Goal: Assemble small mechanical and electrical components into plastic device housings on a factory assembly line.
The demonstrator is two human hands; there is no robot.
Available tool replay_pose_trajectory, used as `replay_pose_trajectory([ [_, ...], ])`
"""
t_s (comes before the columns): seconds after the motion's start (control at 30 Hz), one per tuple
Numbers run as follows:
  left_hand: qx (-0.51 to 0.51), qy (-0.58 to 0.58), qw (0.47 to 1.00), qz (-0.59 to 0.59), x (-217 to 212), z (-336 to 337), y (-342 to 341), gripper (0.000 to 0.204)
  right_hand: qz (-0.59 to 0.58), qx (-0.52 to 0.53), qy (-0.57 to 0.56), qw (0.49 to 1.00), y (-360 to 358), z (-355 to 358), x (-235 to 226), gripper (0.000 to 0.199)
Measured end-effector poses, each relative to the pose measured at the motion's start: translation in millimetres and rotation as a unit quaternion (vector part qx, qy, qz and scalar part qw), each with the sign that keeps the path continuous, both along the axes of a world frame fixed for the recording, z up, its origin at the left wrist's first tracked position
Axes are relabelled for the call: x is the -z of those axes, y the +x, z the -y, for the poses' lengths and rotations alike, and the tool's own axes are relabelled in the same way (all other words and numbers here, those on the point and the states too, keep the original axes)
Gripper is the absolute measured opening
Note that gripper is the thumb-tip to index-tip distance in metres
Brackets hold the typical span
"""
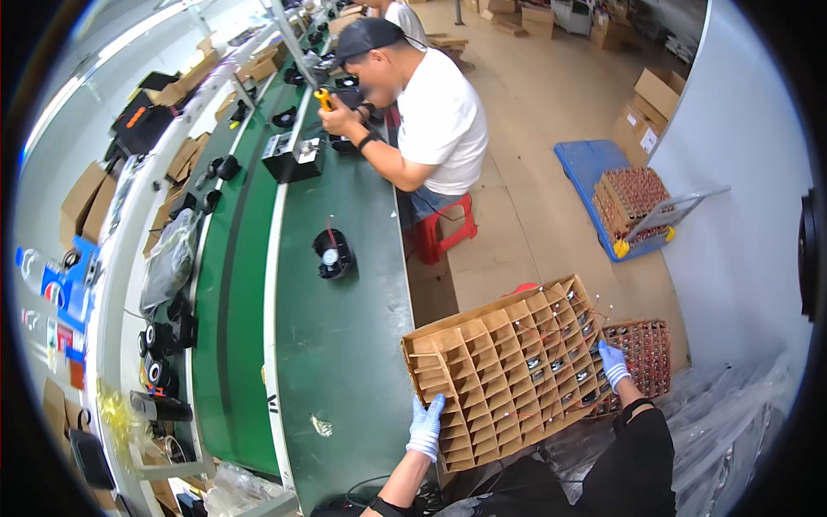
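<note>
A cardboard divider tray (482, 379) is tilted in front of me, beside the right edge of the green bench. Small metallic parts with thin red wires sit in several of its cells, mostly toward the right; many cells on the left hold nothing. My left hand (425, 424), in a striped light-blue glove, grips the tray's left edge. My right hand (614, 365), gloved alike, grips the opposite edge, its fingertips partly hidden. Past the right hand, lower down, lies another tray (642, 349) filled with red-wired parts.
On the bench (345, 362) stands a round black housing (333, 253) with a wire. A co-worker (439, 112) sits ahead on a red stool (448, 231), holding a yellow tool (324, 98). A blue platform cart (577, 164) carries stacked trays. Clear plastic sheeting (724, 439) lies at right.
</note>
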State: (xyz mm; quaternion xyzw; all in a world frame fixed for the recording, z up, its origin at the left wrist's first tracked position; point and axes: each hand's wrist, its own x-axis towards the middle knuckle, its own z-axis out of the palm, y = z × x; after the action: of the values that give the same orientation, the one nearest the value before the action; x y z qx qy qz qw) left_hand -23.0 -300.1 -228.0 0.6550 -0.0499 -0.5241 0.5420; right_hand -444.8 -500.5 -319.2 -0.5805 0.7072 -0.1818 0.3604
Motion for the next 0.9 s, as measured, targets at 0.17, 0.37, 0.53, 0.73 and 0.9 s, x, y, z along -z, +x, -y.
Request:
replay_pose_trajectory([
  [0.17,0.012,0.037,0.998,-0.045,42,12,-18,0.067,-0.054,-0.014,0.064,0.996,-5,25,-1,0.056],
  [0.37,-0.014,0.085,0.984,-0.154,107,11,-40,0.056,-0.076,-0.060,0.015,0.995,-14,60,21,0.053],
  [0.53,-0.093,0.161,0.957,-0.222,152,9,-54,0.051,-0.132,-0.103,0.047,0.985,5,94,32,0.052],
  [0.73,-0.119,0.243,0.946,-0.180,220,-16,-61,0.036,-0.136,-0.155,0.057,0.977,33,109,50,0.049],
  [0.9,-0.151,0.308,0.924,-0.170,207,-10,-72,0.041,-0.130,-0.166,0.086,0.974,34,109,71,0.047],
])
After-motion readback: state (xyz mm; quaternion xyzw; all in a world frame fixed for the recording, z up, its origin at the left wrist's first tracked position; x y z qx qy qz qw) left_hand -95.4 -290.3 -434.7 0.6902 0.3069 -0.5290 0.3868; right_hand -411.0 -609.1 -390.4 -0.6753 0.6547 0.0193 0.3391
